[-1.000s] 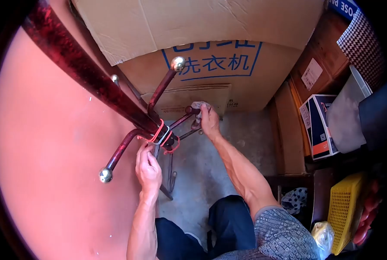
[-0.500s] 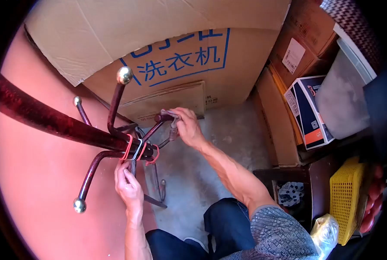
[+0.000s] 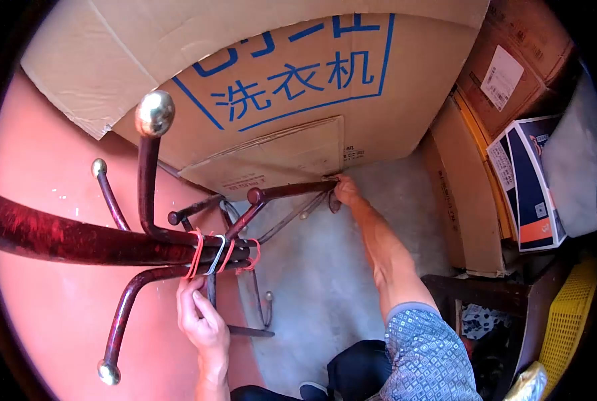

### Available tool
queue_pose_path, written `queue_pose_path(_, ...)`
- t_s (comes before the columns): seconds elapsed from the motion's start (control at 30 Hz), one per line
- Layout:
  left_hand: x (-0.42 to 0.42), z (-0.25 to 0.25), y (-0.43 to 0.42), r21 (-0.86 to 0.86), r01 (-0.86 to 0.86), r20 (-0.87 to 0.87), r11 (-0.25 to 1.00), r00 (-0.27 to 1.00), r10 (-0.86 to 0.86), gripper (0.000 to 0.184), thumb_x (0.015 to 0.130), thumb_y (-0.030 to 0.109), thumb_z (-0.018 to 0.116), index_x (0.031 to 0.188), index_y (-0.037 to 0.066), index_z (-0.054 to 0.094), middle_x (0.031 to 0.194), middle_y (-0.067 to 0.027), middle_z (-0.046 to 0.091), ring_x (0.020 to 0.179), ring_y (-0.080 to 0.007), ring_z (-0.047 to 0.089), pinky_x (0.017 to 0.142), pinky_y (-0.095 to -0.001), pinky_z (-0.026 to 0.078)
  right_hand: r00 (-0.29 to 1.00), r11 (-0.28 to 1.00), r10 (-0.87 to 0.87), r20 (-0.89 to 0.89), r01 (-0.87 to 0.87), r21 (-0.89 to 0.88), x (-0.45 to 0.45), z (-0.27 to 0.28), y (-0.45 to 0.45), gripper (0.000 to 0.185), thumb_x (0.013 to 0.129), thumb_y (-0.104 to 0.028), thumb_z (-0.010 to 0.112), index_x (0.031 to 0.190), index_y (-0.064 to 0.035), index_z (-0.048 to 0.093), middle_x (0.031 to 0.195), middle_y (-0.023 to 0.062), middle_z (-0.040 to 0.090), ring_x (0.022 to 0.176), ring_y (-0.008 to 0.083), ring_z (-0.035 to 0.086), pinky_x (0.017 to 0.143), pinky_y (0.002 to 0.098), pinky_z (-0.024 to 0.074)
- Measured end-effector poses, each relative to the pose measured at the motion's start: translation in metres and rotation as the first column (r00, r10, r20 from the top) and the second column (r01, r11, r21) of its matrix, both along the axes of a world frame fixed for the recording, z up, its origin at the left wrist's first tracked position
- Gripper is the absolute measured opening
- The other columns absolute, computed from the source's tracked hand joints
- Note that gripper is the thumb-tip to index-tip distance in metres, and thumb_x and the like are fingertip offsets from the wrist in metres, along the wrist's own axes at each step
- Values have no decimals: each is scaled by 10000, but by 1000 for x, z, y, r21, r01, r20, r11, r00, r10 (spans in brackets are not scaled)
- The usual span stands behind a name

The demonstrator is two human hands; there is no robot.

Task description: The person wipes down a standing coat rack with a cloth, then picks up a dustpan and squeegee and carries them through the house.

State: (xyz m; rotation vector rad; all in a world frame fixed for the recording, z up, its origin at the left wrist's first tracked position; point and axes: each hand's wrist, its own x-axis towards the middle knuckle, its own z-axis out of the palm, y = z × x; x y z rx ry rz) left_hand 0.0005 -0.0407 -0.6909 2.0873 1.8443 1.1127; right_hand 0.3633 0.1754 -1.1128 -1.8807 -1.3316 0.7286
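Observation:
A dark red metal coat rack (image 3: 84, 239) with gold ball tips lies tilted across the left side, its pole entering from the left edge. Red and white ties (image 3: 213, 255) are wound around its pole and branching arms. My left hand (image 3: 203, 314) has its fingers curled against a lower arm of the rack, just below the ties. At the far end of a branch that points right, my right hand (image 3: 345, 190) is closed around a greyish rag (image 3: 335, 202) at the tip. The rag is mostly hidden by the fingers.
A large cardboard box (image 3: 405, 80) with blue lettering stands ahead, against the pink wall (image 3: 38, 281). On the right are a brown carton (image 3: 472, 93), a dark blue and white box (image 3: 532, 187), a dark wooden piece of furniture (image 3: 479, 294) and a yellow plastic basket (image 3: 569, 321).
My right hand has moved right with the rag, from a nearer arm end to a farther tip. My left hand stays beneath the ties. The view has shifted closer to the rack.

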Motion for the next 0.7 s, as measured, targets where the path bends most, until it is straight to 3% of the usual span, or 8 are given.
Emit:
queue_pose_path(0.1,0,0,0,-15,1,-6,1000,1000,-1,220,1061,-13,445,1129,-70,647,1206,-208,665,1018,-290,691,891,-368,579,966,996,66,249,-78,35,7,-19,8,391,952,-44,503,1301,-44,680,1093,206,749,958,367,713,873,391,568)
queue_pose_path(0.13,0,1,-1,-19,2,12,1000,1000,-2,219,1059,-16,446,1129,-69,646,1207,-208,668,1017,-288,690,888,-363,576,997,996,-21,-74,14,-85,5,-26,15,423,909,-70,562,1313,-18,677,1179,225,726,1068,378,692,953,400,543)
queue_pose_path(0.2,-1,3,0,-31,3,24,1000,1000,-2,216,1055,-20,451,1132,-65,647,1213,-208,670,1021,-288,692,891,-361,574,918,972,-143,-370,61,-225,1,-32,17,473,867,-96,621,1325,8,673,1265,243,702,1178,390,670,1033,408,518)
queue_pose_path(0.27,-1,3,-3,-48,-6,37,999,999,8,213,1050,-24,455,1135,-62,648,1219,-208,672,1025,-289,693,895,-358,572,850,966,-245,-466,254,-45,-19,-7,-10,441,878,-63,650,1306,41,671,1225,211,726,1115,333,692,977,383,530)
queue_pose_path(0.37,-1,-1,0,-6,6,72,1000,997,-5,207,1066,-1,452,1128,-51,644,1170,-183,688,1046,-264,687,929,-365,545,577,915,-348,-739,379,-135,-66,152,-72,333,899,-40,687,1221,43,704,1043,85,733,922,154,652,808,304,523)
queue_pose_path(0.53,-3,2,0,-18,-2,34,1000,999,3,205,1001,-52,501,1133,-24,655,1256,-228,676,1079,-361,695,941,-409,549,570,909,-355,-741,395,-132,-117,198,-102,301,902,-105,744,1177,16,718,1063,68,719,940,162,636,847,307,501)
queue_pose_path(0.6,-3,0,0,4,0,7,1000,1000,0,202,995,-54,507,1126,-25,657,1254,-237,677,1118,-383,687,957,-422,542,880,935,-256,-399,331,129,-134,179,-96,324,907,-106,700,1194,43,698,1102,155,678,1026,302,640,928,389,512)
queue_pose_path(0.7,-4,0,-1,14,-6,-9,1000,1000,6,191,994,-45,510,1111,-24,659,1271,-247,676,1141,-403,678,966,-439,537,958,922,-145,-248,222,318,-146,176,-104,287,888,-108,677,1144,16,714,1092,193,633,1051,379,615,911,438,513)
